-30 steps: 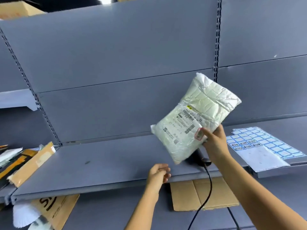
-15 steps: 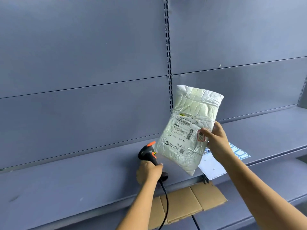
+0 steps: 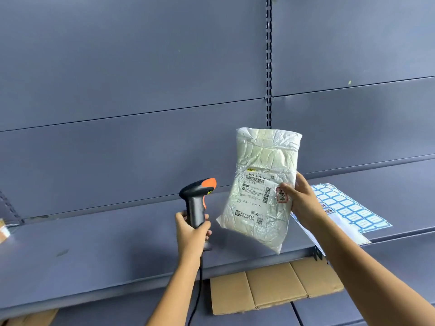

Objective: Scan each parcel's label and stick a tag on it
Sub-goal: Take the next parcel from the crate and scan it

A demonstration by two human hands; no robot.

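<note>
A white plastic parcel point(image 3: 263, 165) hangs upright in the air above the grey shelf point(image 3: 106, 243), its printed label point(image 3: 255, 191) facing me. My right hand point(image 3: 302, 203) grips its right edge, thumb on a small red-and-white tag point(image 3: 281, 194) on the label. My left hand point(image 3: 194, 234) holds a black barcode scanner point(image 3: 197, 198) with an orange tip by its handle. The scanner's head points right toward the label, a short gap away. Its black cable point(image 3: 197, 288) drops down past my left forearm.
A sheet of blue-bordered sticker tags point(image 3: 346, 208) lies on the shelf to the right, behind my right hand. Flattened cardboard point(image 3: 273, 285) rests on the lower level under the shelf edge. A slotted upright point(image 3: 268, 62) divides the grey back panels.
My left hand picked up the scanner from the shelf and raised it level with the label. My right hand turned the parcel more upright. The view swung to the right, then partly back.
</note>
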